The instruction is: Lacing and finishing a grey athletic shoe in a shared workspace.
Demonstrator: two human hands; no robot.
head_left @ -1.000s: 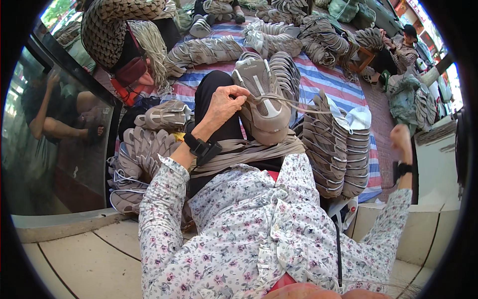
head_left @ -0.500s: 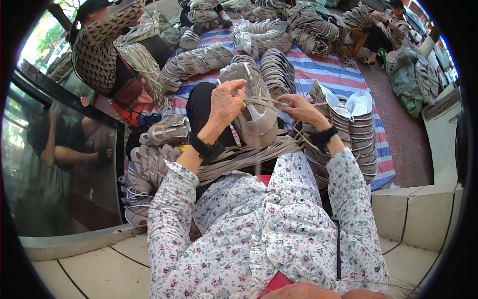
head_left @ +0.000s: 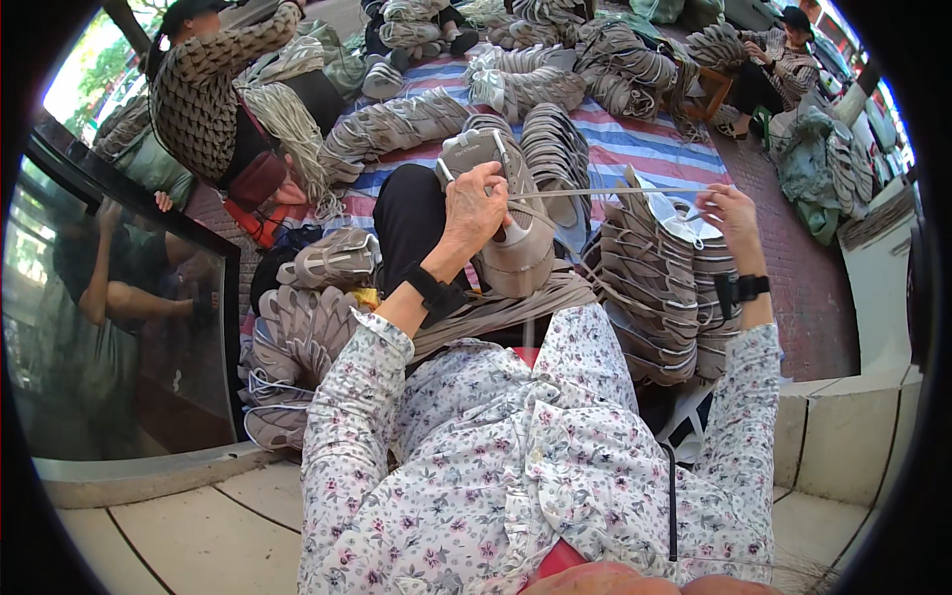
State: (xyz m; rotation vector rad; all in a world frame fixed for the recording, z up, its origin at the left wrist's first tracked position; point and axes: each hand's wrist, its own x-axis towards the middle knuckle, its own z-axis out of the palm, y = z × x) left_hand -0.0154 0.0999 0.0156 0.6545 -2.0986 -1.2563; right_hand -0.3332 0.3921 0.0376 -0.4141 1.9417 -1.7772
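**Shoe upper held on lap, thread drawn taut to the right**

The left hand (head_left: pixel 476 203) is closed over the top of a grey and beige shoe upper (head_left: pixel 501 213), fingers curled onto its upper edge. The upper rests tilted on the person's lap, above a bundle of tan laces or cords (head_left: pixel 496 307) draped across the thighs.

The right hand (head_left: pixel 729 213) is raised well apart to the right, fingers pinched shut on a thin pale thread (head_left: pixel 615 190). The thread runs taut and nearly level from the upper to that hand.

A black band sits on each wrist. Both arms wear a white floral-print sleeve (head_left: pixel 347 397).

Just below the right hand stands a stack of grey shoe uppers (head_left: pixel 654 288), nested together. A second fanned pile (head_left: pixel 297 337) lies beside the left elbow. Further rows lie on a striped blue, red and white mat (head_left: pixel 635 139) beyond the knees.

1 seated person in a patterned knit top (head_left: pixel 203 89) works at upper left; another sits at upper right (head_left: pixel 783 50). A glass panel (head_left: pixel 119 327) stands on the left
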